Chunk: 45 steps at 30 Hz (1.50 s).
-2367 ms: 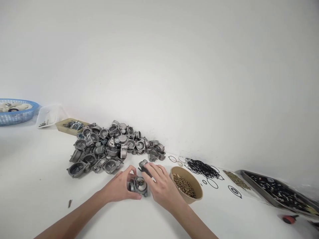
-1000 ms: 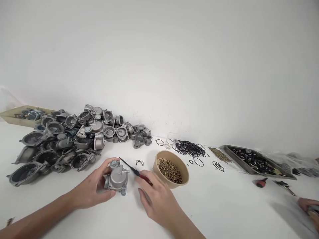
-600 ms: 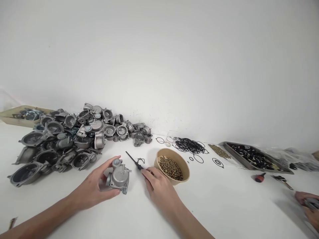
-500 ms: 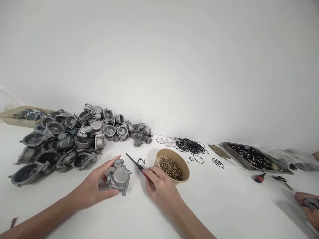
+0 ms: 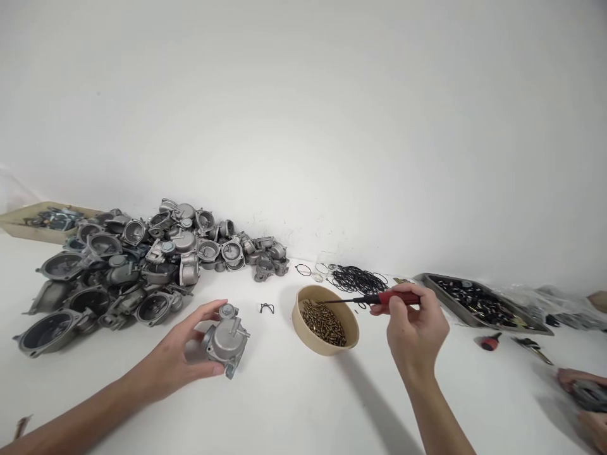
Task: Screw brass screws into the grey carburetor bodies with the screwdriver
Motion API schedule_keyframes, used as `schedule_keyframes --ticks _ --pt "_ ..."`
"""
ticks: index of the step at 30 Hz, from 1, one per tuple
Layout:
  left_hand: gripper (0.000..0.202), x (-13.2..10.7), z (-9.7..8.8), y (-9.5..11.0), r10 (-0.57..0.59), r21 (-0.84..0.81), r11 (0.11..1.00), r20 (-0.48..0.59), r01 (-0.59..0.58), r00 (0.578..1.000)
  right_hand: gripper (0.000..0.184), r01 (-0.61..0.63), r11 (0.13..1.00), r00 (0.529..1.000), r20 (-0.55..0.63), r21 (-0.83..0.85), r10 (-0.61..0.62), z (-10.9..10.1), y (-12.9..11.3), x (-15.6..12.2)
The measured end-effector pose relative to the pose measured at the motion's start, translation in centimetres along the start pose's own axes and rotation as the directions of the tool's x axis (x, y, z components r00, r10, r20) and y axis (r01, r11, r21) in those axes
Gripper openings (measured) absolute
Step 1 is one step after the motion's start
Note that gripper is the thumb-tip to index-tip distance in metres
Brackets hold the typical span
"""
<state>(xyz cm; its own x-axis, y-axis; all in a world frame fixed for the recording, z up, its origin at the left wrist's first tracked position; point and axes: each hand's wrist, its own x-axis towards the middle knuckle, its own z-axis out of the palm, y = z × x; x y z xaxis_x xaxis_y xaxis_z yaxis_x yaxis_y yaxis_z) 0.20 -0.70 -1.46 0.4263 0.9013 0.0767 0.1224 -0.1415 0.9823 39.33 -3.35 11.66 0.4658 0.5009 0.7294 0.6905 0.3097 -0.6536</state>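
Observation:
My left hand (image 5: pixel 177 357) grips a grey metal carburetor (image 5: pixel 227 341) between thumb and fingers, its round bowl side facing up, low over the table. My right hand (image 5: pixel 417 325) is closed around the red handle of a screwdriver (image 5: pixel 386 297). The dark shaft points left, and its tip is above or among the brass-coloured screws (image 5: pixel 325 323) in a round tan tub (image 5: pixel 303 332). Whether a screw sits on the tip is too small to tell. A small black shaped gasket (image 5: pixel 267 308) lies between the carburetor and the tub.
Left of me rises a heap of grey carburetor parts (image 5: pixel 109 272), with a tan bin (image 5: pixel 35 234) behind. Black rubber rings (image 5: pixel 355 278) lie by the wall. At right are a metal tray of small parts (image 5: pixel 478 303), a red-handled tool (image 5: pixel 490 342) and another person's hand (image 5: pixel 592 426).
My right hand has swung right and up from beside the carburetor, bringing the screwdriver tip over to the screw tub. The left hand and carburetor have barely moved.

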Motion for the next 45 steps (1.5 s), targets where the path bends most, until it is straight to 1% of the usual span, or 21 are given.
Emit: schedule_keyframes --ticks 3,6,9,11,15,19,25,29,36,41,45 --pt "0.092 0.1 -0.1 0.1 0.006 -0.009 1.000 0.007 -0.006 1.000 0.010 -0.080 0.994 0.996 0.030 -0.077 0.082 -0.2 1.3 0.7" --pt "0.091 0.2 -0.4 0.7 0.035 -0.007 0.999 0.008 -0.035 0.999 0.011 -0.105 0.989 0.989 0.098 -0.100 0.115 0.3 1.8 0.5" --pt "0.084 0.3 -0.6 1.4 0.093 0.010 0.996 0.014 -0.093 0.996 0.012 -0.120 0.987 0.978 0.159 -0.109 0.136 1.0 2.0 0.0" --pt "0.081 0.3 -0.8 1.6 0.110 0.016 0.994 0.020 -0.110 0.994 0.013 -0.123 0.986 0.972 0.189 -0.108 0.142 1.2 2.1 -0.2" --pt "0.080 0.2 -1.0 1.5 0.105 0.038 0.994 0.025 -0.106 0.994 0.016 -0.138 0.986 0.960 0.232 -0.094 0.157 1.5 2.4 -0.3" --pt "0.086 0.0 -0.9 1.2 0.051 0.065 0.997 0.025 -0.052 0.998 0.018 -0.163 0.983 0.950 0.253 -0.087 0.181 1.5 2.8 -0.2" --pt "0.088 -0.2 -0.7 1.6 0.004 0.048 0.999 0.014 -0.005 1.000 0.018 -0.188 0.979 0.952 0.229 -0.082 0.202 1.3 3.2 0.1" --pt "0.086 -0.2 -0.7 1.6 0.007 0.039 0.999 0.003 -0.007 1.000 0.018 -0.197 0.978 0.958 0.198 -0.062 0.205 1.1 3.2 0.3" --pt "0.088 -0.1 -0.7 1.1 0.018 0.062 0.998 0.016 -0.019 1.000 0.017 -0.188 0.982 0.971 0.145 -0.010 0.188 0.7 2.6 0.7" --pt "0.090 -0.1 -0.8 1.0 0.024 0.063 0.998 0.017 -0.025 1.000 0.017 -0.162 0.985 0.980 0.125 0.057 0.154 0.5 1.8 0.8" --pt "0.092 0.0 -0.9 1.2 0.011 0.075 0.997 0.019 -0.013 1.000 0.017 -0.147 0.982 0.982 0.135 0.119 0.131 0.3 0.3 0.3"
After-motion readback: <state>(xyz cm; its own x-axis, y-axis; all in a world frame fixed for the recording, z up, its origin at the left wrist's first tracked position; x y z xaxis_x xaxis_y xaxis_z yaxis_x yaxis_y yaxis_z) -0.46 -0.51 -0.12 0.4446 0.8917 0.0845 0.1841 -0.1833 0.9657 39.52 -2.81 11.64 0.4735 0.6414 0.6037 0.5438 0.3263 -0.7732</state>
